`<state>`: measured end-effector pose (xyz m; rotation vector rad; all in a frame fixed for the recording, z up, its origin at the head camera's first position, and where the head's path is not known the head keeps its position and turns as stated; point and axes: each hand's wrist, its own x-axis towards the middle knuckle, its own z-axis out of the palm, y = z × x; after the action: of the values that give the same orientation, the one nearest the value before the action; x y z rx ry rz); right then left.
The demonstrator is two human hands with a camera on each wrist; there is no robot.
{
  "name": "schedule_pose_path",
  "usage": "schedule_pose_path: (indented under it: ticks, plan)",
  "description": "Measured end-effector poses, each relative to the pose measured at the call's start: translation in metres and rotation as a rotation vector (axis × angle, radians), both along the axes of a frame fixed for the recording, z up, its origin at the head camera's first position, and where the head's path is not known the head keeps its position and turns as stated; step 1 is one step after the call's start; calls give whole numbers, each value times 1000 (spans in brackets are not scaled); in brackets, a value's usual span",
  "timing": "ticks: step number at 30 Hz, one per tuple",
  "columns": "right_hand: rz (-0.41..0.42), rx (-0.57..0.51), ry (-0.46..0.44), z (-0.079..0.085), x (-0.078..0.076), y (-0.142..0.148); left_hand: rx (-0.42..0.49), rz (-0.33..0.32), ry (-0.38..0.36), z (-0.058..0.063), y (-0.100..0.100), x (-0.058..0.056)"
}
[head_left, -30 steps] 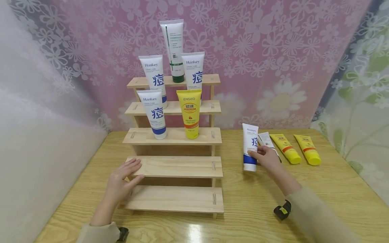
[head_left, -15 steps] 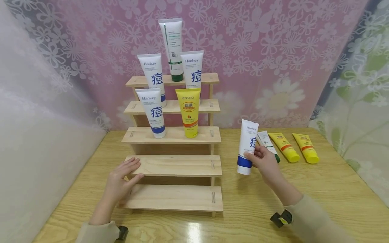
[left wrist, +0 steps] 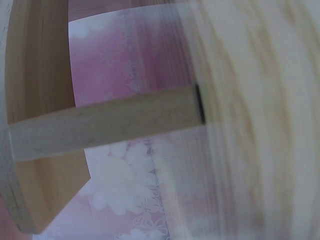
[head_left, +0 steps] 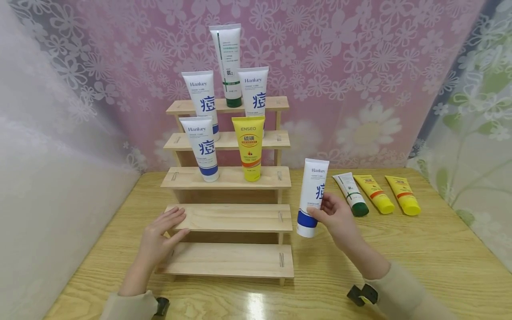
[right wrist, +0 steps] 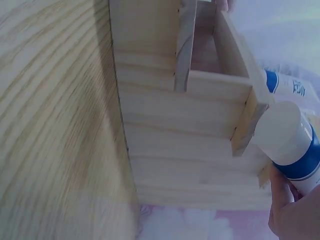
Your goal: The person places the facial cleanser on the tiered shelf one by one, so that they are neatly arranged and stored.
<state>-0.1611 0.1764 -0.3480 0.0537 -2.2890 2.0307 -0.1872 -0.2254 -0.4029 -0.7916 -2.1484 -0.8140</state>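
My right hand [head_left: 340, 220] grips a white squeeze tube [head_left: 314, 191] with a blue band around its lower end and white cap, just right of the stepped wooden rack [head_left: 236, 218]. The tube is nearly upright, cap down, tilted a little. In the right wrist view the cap of this tube [right wrist: 282, 132] shows beside the rack's side, with fingers around the blue band. My left hand [head_left: 160, 235] rests on the left end of the rack's second step from the bottom, fingers extended. The left wrist view shows the rack's wooden parts [left wrist: 105, 122] and no fingers.
On the upper steps stand several tubes: a green-capped white tube [head_left: 228, 66], blue-banded white tubes [head_left: 203, 149] and a yellow tube [head_left: 249, 149]. A white tube with green cap [head_left: 351, 193] and two yellow tubes [head_left: 374, 193] lie on the table at right.
My right hand has carried the blue-banded tube left and slightly toward me, away from the lying tubes and closer to the rack. The left hand has stayed in place.
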Motion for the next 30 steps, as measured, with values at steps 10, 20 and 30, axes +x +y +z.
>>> schedule_pose_path:
  ticks: [10, 20, 30]
  plan:
    - [64, 1, 106, 9, 4, -25, -2, 5, -5, 0, 0, 0]
    - [130, -34, 115, 17, 1, -54, 3, 1, -22, 0, 0, 1]
    - [201, -75, 137, 21, -3, -89, 0, -6, 1, 1, 0, 0]
